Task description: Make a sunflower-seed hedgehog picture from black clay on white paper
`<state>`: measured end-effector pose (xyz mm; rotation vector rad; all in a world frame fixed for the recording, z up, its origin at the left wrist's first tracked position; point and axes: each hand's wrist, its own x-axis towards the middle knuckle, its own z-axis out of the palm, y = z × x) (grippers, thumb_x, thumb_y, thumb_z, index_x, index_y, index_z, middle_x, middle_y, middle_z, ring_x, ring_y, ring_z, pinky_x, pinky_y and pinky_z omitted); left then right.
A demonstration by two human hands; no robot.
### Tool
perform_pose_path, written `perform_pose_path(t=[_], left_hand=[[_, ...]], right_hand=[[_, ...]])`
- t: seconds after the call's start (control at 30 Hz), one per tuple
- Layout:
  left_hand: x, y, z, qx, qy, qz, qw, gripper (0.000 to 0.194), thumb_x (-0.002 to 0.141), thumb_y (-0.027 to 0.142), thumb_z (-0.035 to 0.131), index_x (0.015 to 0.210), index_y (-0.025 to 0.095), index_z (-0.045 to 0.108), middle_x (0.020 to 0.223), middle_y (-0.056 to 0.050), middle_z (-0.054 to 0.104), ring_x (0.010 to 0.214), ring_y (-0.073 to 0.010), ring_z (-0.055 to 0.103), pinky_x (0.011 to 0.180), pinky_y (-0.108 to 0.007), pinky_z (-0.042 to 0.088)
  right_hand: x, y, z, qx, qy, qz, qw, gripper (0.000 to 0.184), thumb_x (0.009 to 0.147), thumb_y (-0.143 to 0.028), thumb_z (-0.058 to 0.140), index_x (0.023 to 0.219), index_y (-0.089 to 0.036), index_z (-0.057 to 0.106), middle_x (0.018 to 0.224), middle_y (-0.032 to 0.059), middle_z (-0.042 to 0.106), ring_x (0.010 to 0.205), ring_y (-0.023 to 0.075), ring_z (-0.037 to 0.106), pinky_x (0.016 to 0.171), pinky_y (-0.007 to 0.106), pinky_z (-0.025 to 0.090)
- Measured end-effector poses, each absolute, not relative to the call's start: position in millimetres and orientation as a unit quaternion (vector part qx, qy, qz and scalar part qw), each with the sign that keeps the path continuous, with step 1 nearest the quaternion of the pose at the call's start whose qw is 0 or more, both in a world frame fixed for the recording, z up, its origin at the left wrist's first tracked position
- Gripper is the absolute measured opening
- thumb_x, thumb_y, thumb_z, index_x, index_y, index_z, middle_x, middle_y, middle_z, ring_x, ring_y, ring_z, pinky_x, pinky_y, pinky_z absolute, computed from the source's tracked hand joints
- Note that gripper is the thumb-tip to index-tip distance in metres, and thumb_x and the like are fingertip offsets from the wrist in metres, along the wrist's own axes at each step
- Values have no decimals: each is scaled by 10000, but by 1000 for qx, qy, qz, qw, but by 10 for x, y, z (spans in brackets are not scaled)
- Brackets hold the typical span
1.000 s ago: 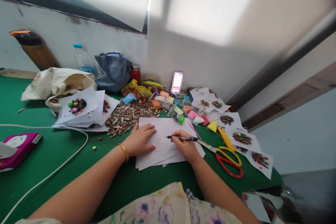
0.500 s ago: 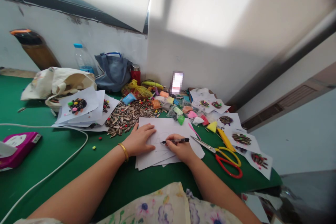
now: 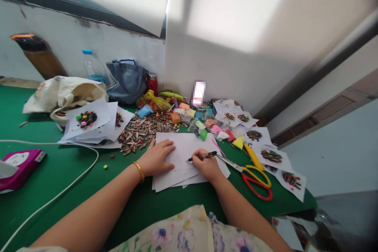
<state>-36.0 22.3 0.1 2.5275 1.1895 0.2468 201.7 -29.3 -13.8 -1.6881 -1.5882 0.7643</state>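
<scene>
A small stack of white paper (image 3: 189, 145) lies on the green table (image 3: 73, 173) in front of me. My left hand (image 3: 156, 157) rests flat on its left part, fingers stretched out, a gold bangle on the wrist. My right hand (image 3: 206, 164) is closed around a black pen (image 3: 202, 156) whose tip touches the sheet. A faint pen outline shows on the paper between the hands.
Red-and-yellow scissors (image 3: 251, 175) lie right of the paper. A heap of sunflower seeds (image 3: 141, 130), small clay packets (image 3: 203, 124) and sheets with seed pictures (image 3: 88, 120) lie behind. Bags, a bottle (image 3: 93, 65) and a red flask stand by the wall; a white cable (image 3: 67, 183) crosses left.
The pen has shifted slightly over the sheet, left and then back right, its barrel now tilted up to the right. My left hand has stayed in place.
</scene>
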Motion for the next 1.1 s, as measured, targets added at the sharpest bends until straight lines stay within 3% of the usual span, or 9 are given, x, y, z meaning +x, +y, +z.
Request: perform_pose_path(t=[0.4, 0.83, 1.1], left_hand=[[-354, 224, 34, 886, 420, 80, 177, 709, 709, 493, 669, 1356, 274, 478, 1492, -86, 391, 1400, -325, 281, 1129, -627, 1], [-361, 229, 25, 889, 418, 82, 171, 708, 708, 507, 669, 1353, 281, 484, 1484, -83, 403, 1397, -336, 288, 1134, -624, 12], [-362, 226, 6, 889, 417, 86, 170, 713, 709, 502, 670, 1357, 279, 476, 1489, -86, 395, 1397, -327, 289, 1130, -630, 19]], right_hand=[[2183, -206, -145, -695, -570, 266, 349, 162, 724, -308, 493, 674, -211, 612, 546, -28, 597, 528, 152, 532, 498, 242, 360], [2198, -204, -112, -693, -580, 231, 360, 155, 742, -305, 485, 670, -225, 597, 549, -26, 578, 559, 167, 536, 536, 261, 381], [2078, -293, -58, -621, -622, 282, 385, 147, 788, -296, 499, 720, -215, 601, 639, -13, 616, 619, 163, 565, 584, 259, 433]])
